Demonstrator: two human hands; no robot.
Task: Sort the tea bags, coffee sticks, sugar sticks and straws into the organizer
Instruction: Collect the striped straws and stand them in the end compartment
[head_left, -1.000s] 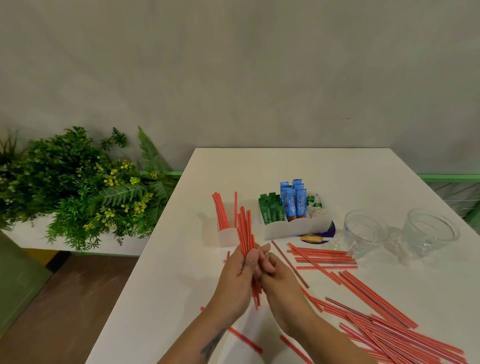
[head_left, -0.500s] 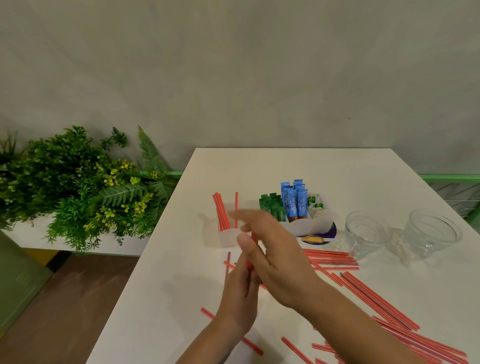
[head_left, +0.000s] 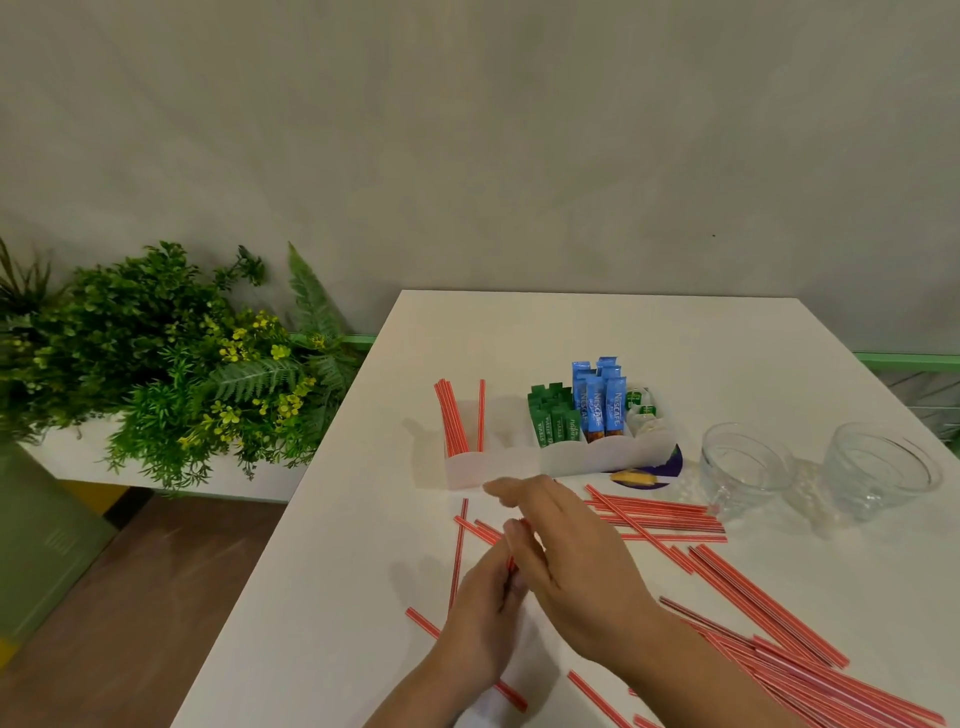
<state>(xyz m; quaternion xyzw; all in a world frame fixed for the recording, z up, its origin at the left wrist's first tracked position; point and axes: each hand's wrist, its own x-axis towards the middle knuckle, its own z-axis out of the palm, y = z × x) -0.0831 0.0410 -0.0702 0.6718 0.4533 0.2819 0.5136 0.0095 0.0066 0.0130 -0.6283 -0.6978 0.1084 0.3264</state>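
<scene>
- Gathering is over: the upright bundle of red-and-white striped plastic straws that both hands held a second ago has shrunk to a glimpse of red (head_left: 511, 564) between the two hands, and the hands have dropped closer to the white tabletop (head_left: 623, 332).
- The left hand (head_left: 480, 618) has its fingers curled round what remains of that bundle; how many straws it holds cannot be told, because the right hand covers them.
- The right hand (head_left: 566, 551) now lies across the left, fingers straight and close together, pointing toward 11 o'clock at the translucent white plastic organizer (head_left: 561, 460); it seems to press or square the straws and does not grip them.
- The organizer stands at 12 o'clock from the hands, near but not touching. Its leftmost compartment holds a few standing straws (head_left: 454, 415), unchanged from before.
- Green sugar sticks (head_left: 553, 418), blue coffee sticks (head_left: 597, 397) and white-and-green tea bags (head_left: 641, 408) already stand in the right-hand compartments.
- Many loose straws (head_left: 769, 618) are spread from 2 to 5 o'clock, and a few lie at 7 o'clock, so straws look like the only group left.
- Two clear glass cups (head_left: 810, 467) stand at 2 o'clock, well apart from the hands.
- Judging by this, the bundle is being tidied for the leftmost compartment, with several more handfuls to follow.
</scene>
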